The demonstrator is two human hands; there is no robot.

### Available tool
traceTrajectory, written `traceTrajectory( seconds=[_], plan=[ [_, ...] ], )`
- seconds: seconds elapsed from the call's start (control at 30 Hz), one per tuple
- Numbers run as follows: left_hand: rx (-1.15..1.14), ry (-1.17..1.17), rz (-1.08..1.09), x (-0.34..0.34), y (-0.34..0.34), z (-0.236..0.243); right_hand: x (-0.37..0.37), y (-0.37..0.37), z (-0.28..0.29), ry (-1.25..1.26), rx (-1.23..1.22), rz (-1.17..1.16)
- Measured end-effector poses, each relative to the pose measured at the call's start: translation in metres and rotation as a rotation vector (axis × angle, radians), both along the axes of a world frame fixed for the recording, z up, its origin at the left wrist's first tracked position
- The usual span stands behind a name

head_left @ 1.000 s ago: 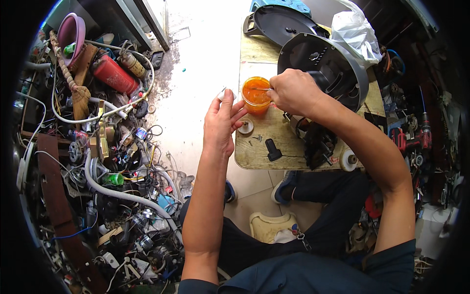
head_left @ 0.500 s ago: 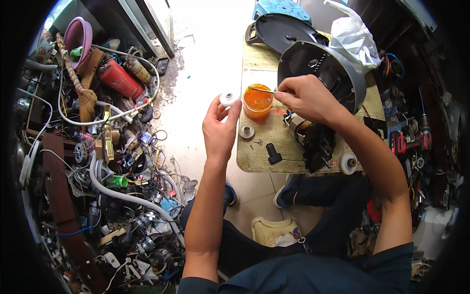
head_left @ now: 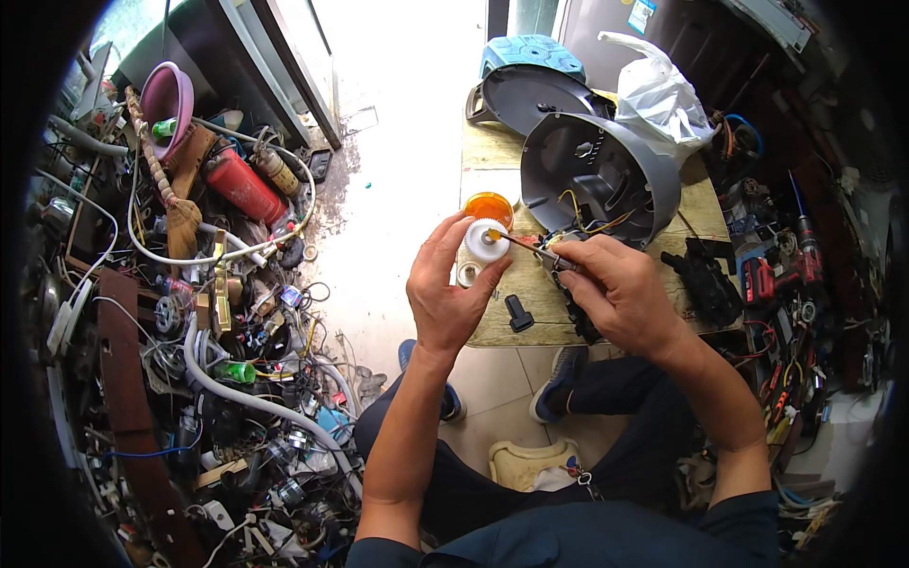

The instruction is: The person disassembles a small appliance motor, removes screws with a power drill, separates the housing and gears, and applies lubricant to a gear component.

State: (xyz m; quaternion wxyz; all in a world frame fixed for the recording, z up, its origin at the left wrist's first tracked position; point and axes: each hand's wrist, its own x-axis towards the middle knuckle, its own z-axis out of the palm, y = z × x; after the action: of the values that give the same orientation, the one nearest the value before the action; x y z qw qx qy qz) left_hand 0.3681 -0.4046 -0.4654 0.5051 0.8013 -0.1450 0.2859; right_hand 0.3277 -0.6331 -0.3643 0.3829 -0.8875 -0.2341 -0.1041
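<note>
My left hand [head_left: 449, 289] holds a white plastic gear [head_left: 481, 248] between thumb and fingers, its face turned up. In my right hand [head_left: 615, 289] is a slim screwdriver [head_left: 530, 248]. Orange grease sits on its tip, which touches the gear's centre. Just behind the gear stands a jar of orange grease [head_left: 490, 208], partly covered by the gear and my fingers. A second small white round part [head_left: 468, 273] lies beside my left thumb, and a black T-shaped plastic piece [head_left: 518, 313] rests nearer. A motor assembly is mostly hidden behind my right hand.
A large black appliance housing [head_left: 606, 170] with loose wires stands on the wooden table [head_left: 483, 142]. Behind it are a round black lid [head_left: 535, 99], a blue stool [head_left: 532, 57] and a white plastic bag [head_left: 663, 99]. Cables and parts heap up on the left; a red drill [head_left: 786, 275] lies right.
My right hand has brought the screwdriver from the grease jar to the gear, coming nearer. My left hand has moved right and nearer, tilting the gear face up in front of the jar.
</note>
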Motion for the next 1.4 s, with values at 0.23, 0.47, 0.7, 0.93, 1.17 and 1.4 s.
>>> traceTrajectory(
  seconds=[0.23, 0.47, 0.7, 0.93, 1.17, 1.4],
  plan=[
    [0.018, -0.023, -0.016, -0.010, 0.000, 0.001, -0.012, 0.001, -0.009, -0.064, -0.034, -0.004],
    [0.008, -0.047, -0.033, -0.013, 0.002, 0.002, -0.018, -0.003, -0.006, 0.080, 0.128, 0.025],
    [-0.013, -0.028, -0.051, -0.015, 0.004, 0.004, -0.017, -0.007, -0.014, 0.152, 0.187, -0.007],
    [-0.005, -0.058, -0.076, -0.013, 0.002, 0.000, -0.017, -0.012, -0.021, 0.257, 0.235, 0.102],
    [-0.051, -0.045, -0.105, -0.016, -0.003, 0.004, -0.036, -0.017, -0.011, 0.617, 0.581, -0.039],
    [-0.114, 0.005, -0.198, -0.023, -0.005, 0.007, -0.047, -0.026, -0.017, 0.392, 0.458, -0.072]
  ],
)
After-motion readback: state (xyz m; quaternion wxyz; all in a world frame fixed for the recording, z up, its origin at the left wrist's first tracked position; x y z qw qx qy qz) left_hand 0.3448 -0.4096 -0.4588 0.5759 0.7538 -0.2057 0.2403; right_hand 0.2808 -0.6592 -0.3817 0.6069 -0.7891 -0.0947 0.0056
